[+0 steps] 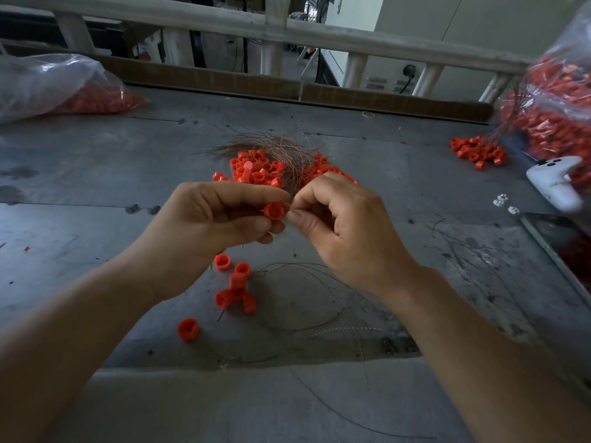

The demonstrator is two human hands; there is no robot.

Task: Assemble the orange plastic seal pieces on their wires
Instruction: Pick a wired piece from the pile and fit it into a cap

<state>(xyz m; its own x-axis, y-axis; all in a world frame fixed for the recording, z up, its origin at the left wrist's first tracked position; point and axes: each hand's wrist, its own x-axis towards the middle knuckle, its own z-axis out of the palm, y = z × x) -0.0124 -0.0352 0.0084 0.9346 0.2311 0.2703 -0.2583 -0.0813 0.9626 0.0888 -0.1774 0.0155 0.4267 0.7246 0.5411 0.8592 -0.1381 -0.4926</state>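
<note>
The left hand point(217, 219) holds one orange seal piece point(273, 210) tight between thumb and fingers, up above the bench point(96, 174). The right hand point(345, 225) is right next to it, and its thumb and finger pinch a thin wire point(289, 208) at the piece. Under the hands, a few orange pieces with wires point(235, 289) lie on the bench. Behind the hands is a pile of orange pieces point(256, 169) with a bunch of wires point(281, 148). A plastic bag point(48, 84) lies far left.
</note>
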